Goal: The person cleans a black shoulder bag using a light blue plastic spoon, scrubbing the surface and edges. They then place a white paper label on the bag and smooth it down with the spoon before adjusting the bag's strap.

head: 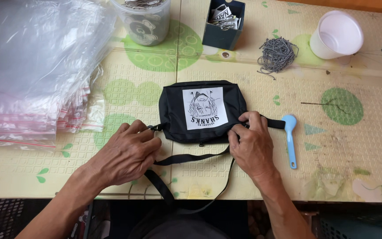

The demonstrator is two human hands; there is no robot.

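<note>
A small black pouch bag (173,106) with a white square print lies flat in the middle of the table. Its black strap (191,157) trails off the front edge toward me. My left hand (126,152) rests at the bag's left end, fingers curled over the strap clip. My right hand (251,144) pinches the bag's lower right corner where the strap joins. A light blue plastic spoon (290,137) lies just right of my right hand.
A thick stack of clear zip bags (31,75) fills the left side. At the back stand a clear tub (146,22), a dark box of tags (223,24), a pile of ball chains (277,54) and a white cup (336,34). The patterned mat (359,146) covers the table.
</note>
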